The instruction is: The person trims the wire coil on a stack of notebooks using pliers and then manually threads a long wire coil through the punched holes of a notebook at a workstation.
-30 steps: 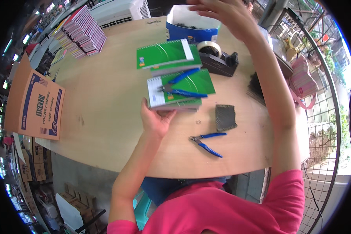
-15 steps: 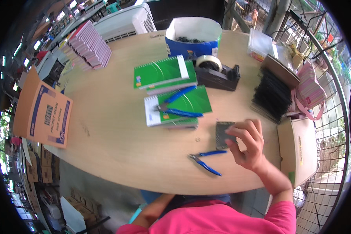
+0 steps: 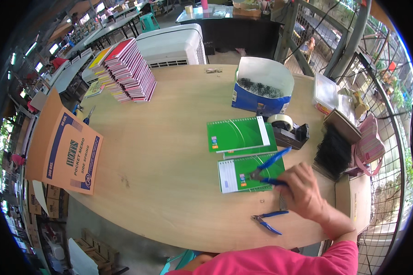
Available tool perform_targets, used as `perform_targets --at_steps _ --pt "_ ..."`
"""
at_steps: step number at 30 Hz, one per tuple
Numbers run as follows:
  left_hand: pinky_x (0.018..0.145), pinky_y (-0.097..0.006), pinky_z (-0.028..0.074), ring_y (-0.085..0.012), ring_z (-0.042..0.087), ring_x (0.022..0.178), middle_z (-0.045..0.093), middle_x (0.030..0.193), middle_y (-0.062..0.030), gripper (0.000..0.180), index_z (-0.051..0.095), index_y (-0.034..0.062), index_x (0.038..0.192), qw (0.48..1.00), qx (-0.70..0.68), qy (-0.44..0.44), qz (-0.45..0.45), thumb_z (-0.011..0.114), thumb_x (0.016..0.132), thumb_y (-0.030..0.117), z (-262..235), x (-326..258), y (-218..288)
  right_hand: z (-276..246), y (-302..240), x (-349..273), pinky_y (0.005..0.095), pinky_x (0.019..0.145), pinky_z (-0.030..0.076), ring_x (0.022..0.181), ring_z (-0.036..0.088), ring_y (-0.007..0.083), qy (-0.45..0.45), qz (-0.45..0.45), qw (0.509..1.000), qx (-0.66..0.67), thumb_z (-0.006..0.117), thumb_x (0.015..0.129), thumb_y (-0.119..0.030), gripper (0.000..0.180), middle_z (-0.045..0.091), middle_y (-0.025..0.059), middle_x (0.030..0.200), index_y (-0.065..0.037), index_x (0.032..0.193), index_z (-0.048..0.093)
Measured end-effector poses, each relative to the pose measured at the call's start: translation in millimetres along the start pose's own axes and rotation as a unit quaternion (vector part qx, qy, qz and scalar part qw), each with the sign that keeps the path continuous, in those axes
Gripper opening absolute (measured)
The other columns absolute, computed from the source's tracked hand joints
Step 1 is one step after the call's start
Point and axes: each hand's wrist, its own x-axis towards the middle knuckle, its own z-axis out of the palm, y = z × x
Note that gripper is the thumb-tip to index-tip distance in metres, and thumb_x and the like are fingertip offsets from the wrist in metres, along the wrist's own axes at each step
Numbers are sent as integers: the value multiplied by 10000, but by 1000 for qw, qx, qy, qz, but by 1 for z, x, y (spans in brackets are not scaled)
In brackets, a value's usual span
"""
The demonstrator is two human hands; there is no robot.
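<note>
My right hand (image 3: 303, 190) is closed round one handle of a pair of blue-handled side cutters (image 3: 268, 167). The cutters' jaws are spread apart over a green spiral notebook (image 3: 229, 176) in the nearer pile. A second pair of side cutters (image 3: 265, 222) lies spread on the table just below my hand. Mostly covered by my hand is a small dark grey block (image 3: 283, 201). More green spiral notebooks (image 3: 236, 135) are piled just behind. My left hand is out of view; only a bit of that arm shows at the lower edge.
Behind the notebooks stand a black tape dispenser (image 3: 291, 137) and a blue-white box (image 3: 261, 103) of black wire coils. Black wire combs (image 3: 333, 153) lie at the right. An open carton (image 3: 73, 146) and stacked notebooks (image 3: 131, 75) are on the left. Wire mesh (image 3: 390, 183) borders the right side.
My right hand has moved from the dark block up to the cutters on the notebooks and taken hold of a handle. Those cutters have shifted slightly right. The view has also shifted.
</note>
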Motion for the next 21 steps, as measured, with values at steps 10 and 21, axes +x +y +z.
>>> perform_targets --at_steps 10,21 --pt "1094 -407 430 -343 559 1274 615 1373 -152 474 584 84 1392 988 -34 -116 94 609 966 289 -49 -79 86 53 81 93 449 816 505 971 633 331 117 -59 980 -146 728 863 -197 192 667 129 924 -14 901 681" --pt "692 -355 563 -214 702 778 704 1014 -167 755 620 -59 1205 801 -98 566 -170 881 713 451 -336 5 110 68 61 -21 397 886 510 987 611 346 197 201 956 78 812 791 -273 540 560 213 1155 -46 1214 565"
